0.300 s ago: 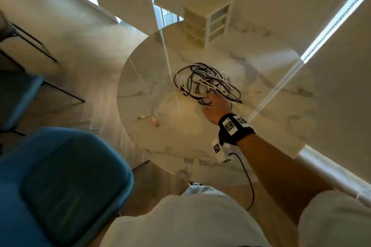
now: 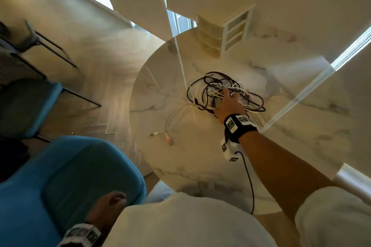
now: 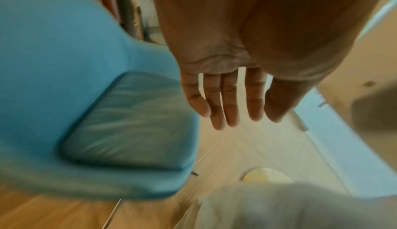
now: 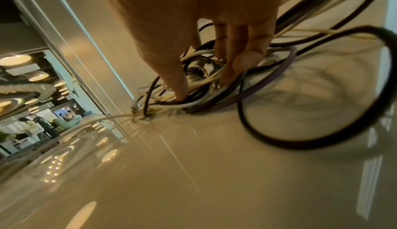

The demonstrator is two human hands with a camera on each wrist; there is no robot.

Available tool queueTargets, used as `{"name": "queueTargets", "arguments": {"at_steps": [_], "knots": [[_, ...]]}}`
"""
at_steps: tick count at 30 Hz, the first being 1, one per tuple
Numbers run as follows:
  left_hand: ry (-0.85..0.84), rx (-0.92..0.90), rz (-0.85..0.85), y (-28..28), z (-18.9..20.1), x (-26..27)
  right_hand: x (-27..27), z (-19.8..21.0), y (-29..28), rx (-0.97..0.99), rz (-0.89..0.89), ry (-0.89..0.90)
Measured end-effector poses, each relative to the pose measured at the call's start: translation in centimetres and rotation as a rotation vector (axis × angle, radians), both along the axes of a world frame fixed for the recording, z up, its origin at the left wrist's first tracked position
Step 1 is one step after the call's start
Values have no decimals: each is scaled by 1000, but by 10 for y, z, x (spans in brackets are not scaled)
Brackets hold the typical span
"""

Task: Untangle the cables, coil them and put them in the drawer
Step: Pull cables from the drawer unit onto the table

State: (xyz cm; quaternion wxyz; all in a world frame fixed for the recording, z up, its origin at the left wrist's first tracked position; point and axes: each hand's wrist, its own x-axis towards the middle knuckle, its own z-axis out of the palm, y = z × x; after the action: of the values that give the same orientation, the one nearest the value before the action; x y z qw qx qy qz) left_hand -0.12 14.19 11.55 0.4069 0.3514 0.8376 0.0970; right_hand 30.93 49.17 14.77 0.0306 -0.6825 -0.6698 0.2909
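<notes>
My left hand (image 3: 223, 97) hung low beside my hip, over the edge of the blue chair (image 2: 66, 182) — fingers straight and slack, holding nothing. My shirt (image 2: 180, 224) filled the near edge of the head view.

Further out, my right arm reached across the round marble table (image 2: 200, 166). My right hand (image 2: 228, 104) was down in the cables (image 2: 208, 90), a loose tangle of black, white and yellowish loops lying on the tabletop near its middle. In the right wrist view my thumb (image 4: 171, 73) and fingertips (image 4: 247, 61) were dug in among the strands and curled round some of them. A pale lead trailed out of the heap toward the near-left, ending in small plugs (image 2: 169, 139).

Beyond the tangle, at the far edge of the table, stood the drawer unit (image 2: 218, 36) — well apart from the cables.
</notes>
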Motion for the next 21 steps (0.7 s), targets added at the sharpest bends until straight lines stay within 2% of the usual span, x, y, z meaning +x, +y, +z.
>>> {"name": "queueTargets", "arguments": {"at_steps": [3,7,11,14,16,17,19,21], "knots": [[54,72,-142,69,27,-8,6,-4,16,62,-5,1],[41,176,-333,167,56,2,13,-7,24,66,-41,-18],[5,265,-589,244,58,25,6,-10,18,116,-115,5],[23,288,-897,280,46,44,1,-10,11,115,-198,95],[110,263,-1143,292,36,52,-3,-10,6,75,-252,153],[172,266,-1212,296,31,52,-7,-10,4,64,-286,157],[231,349,-1235,305,27,49,-20,-6,-6,89,-320,126],[172,494,-1173,313,26,45,-41,-1,-22,141,-299,126]]}}
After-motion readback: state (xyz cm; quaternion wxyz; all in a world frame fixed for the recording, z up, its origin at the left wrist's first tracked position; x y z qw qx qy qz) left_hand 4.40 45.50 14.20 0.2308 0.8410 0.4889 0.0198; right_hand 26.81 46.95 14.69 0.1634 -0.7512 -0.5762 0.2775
